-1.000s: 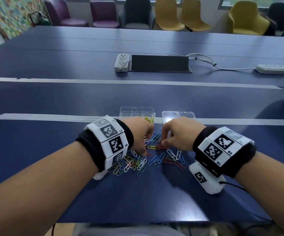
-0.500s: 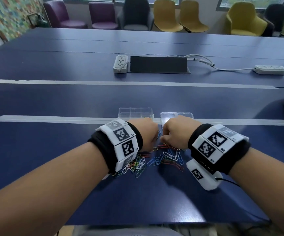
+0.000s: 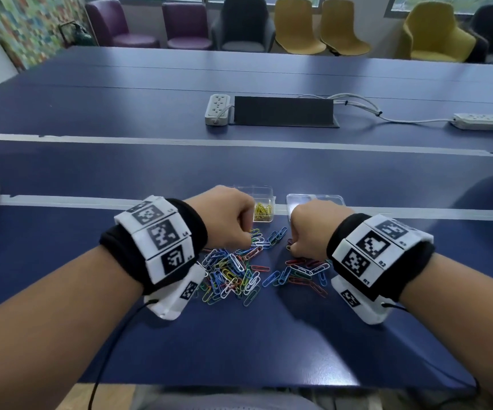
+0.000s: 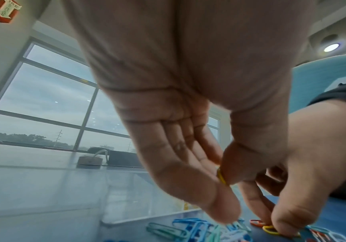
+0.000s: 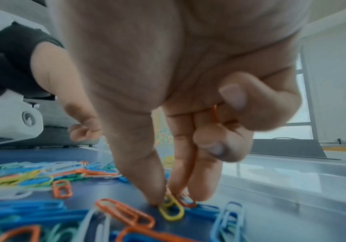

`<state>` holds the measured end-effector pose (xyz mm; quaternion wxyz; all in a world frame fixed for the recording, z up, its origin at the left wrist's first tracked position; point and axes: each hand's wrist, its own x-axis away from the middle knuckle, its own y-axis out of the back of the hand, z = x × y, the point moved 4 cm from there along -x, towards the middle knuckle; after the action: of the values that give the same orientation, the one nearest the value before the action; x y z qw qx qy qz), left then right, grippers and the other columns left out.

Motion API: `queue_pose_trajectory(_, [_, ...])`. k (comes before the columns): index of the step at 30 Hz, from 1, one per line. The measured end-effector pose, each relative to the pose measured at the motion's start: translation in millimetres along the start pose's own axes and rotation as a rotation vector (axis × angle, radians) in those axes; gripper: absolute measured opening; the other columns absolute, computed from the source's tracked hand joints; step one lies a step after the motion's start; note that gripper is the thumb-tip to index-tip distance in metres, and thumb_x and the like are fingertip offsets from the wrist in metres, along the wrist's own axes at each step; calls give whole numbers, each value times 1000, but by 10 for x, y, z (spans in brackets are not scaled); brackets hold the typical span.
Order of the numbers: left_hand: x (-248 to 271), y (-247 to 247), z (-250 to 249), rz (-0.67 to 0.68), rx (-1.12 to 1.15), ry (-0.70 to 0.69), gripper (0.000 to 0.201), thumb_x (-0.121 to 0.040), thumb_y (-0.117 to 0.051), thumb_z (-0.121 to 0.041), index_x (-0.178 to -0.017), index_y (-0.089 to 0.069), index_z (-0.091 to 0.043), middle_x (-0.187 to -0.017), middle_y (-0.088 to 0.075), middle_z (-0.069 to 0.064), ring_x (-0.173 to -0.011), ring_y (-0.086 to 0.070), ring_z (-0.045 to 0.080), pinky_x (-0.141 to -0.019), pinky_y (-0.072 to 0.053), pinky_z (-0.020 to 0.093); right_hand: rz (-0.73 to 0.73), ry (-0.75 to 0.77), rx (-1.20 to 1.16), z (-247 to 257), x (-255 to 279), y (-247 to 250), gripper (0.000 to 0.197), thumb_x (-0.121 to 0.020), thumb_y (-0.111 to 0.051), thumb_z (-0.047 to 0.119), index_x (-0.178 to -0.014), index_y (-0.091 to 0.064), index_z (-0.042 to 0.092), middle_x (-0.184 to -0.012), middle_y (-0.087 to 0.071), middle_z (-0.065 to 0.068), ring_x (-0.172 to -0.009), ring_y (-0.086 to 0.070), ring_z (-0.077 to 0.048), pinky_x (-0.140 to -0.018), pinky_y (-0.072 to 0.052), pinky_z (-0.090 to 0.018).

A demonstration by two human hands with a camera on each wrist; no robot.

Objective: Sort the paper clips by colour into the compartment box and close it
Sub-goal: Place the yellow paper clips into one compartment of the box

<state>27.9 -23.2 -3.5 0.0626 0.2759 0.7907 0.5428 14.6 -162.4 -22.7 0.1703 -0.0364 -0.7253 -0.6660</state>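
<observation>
A loose pile of coloured paper clips (image 3: 233, 273) lies on the blue table. Behind it stands the clear compartment box (image 3: 264, 191), with yellow clips (image 3: 263, 211) in its near right compartment. Its clear lid (image 3: 316, 199) lies to the right. My left hand (image 3: 239, 232) hovers at the pile's far edge, thumb and finger pinching a yellow clip (image 4: 222, 176). My right hand (image 3: 295, 244) is down on the table, thumb and forefinger pinching another yellow clip (image 5: 171, 209). Its curled outer fingers also hold an orange clip (image 5: 215, 114).
Two white power strips (image 3: 217, 109) (image 3: 480, 121) with cables and a black cable hatch (image 3: 283, 110) sit farther back on the table. A row of chairs (image 3: 295, 28) stands beyond the far edge. The table's near edge runs just below my forearms.
Half a second ago both hands were farther forward, close to the box. They have come back onto the far edge of the pile, and the box's yellow clips show again.
</observation>
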Motion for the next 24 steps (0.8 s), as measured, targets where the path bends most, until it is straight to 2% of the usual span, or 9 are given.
queue_pose_trajectory(4, [131, 9, 154, 37, 37, 35, 23, -77, -61, -11, -94, -60, -26, -61, -54, -8, -51, -48, 3, -61, -47, 22, 7, 24, 77, 79, 8, 22, 15, -80, -62, 29, -78, -60, 14, -66, -46, -1, -70, -53, -25, -62, -44, -29])
queue_pose_trajectory(6, [200, -4, 206, 44, -6, 45, 20, -80, -56, -14, -90, -61, -30, -61, -52, -10, -55, -47, 3, -58, -42, 20, 26, 30, 75, 94, 3, 32, 16, -79, -63, 29, -78, -60, 13, -65, -46, 0, -70, -53, -25, -63, -45, -29])
queue_pose_trajectory(9, [271, -42, 262, 91, -84, 58, 11, -82, -51, -16, -79, -57, -25, -67, -53, -10, -63, -49, 9, -60, -41, 21, 31, 53, -9, 107, -11, 61, 23, -78, -60, 28, -88, -68, 9, -82, -64, -5, -78, -59, -26, -70, -54, -31])
queue_pose_trajectory(12, [323, -96, 312, 150, -112, 89, 16, -81, -51, -17, -67, -45, -23, -66, -49, -9, -61, -44, 8, -62, -38, 23, -16, 134, -117, 205, -8, 121, 12, -78, -60, 28, -75, -59, 16, -82, -64, -1, -78, -56, -23, -72, -51, -29])
queue_pose_trajectory(14, [362, -132, 348, 181, -139, 105, 19, -80, -52, -21, -65, -41, -23, -65, -48, -8, -60, -42, 8, -61, -37, 25, -34, 214, -155, 329, 2, 149, 4, -80, -58, 25, -83, -56, 24, -74, -55, 7, -77, -50, -19, -69, -43, -26])
queue_pose_trajectory(16, [383, -153, 379, 182, -154, 113, 20, -79, -56, -26, -65, -41, -23, -64, -47, -8, -62, -43, 10, -63, -38, 25, -9, 320, -166, 485, 36, 148, 24, -81, -55, 20, -103, -60, 30, -66, -47, 13, -75, -50, -17, -69, -41, -24])
queue_pose_trajectory(19, [400, -159, 411, 148, -170, 118, 13, -77, -64, -32, -78, -53, -26, -63, -44, -10, -64, -43, 10, -65, -36, 24, 50, 482, -133, 705, 97, 134, 34, -85, -50, 14, -111, -66, 30, -61, -45, 14, -71, -47, -13, -72, -39, -20])
queue_pose_trajectory(22, [389, -175, 432, 145, -188, 116, 20, -77, -69, -34, -95, -62, -27, -64, -40, -12, -73, -43, 13, -69, -37, 23, 77, 483, -48, 731, 72, 116, 26, -87, -47, 15, -96, -72, 17, -73, -62, 3, -76, -56, -22, -74, -49, -26])
queue_pose_trajectory(24, [379, -165, 446, 141, -187, 116, 24, -75, -72, -31, -98, -65, -28, -65, -40, -13, -76, -45, 14, -71, -41, 23, 67, 396, -11, 658, 27, 106, 21, -85, -47, 16, -73, -64, 13, -64, -58, -1, -71, -56, -27, -71, -53, -29])
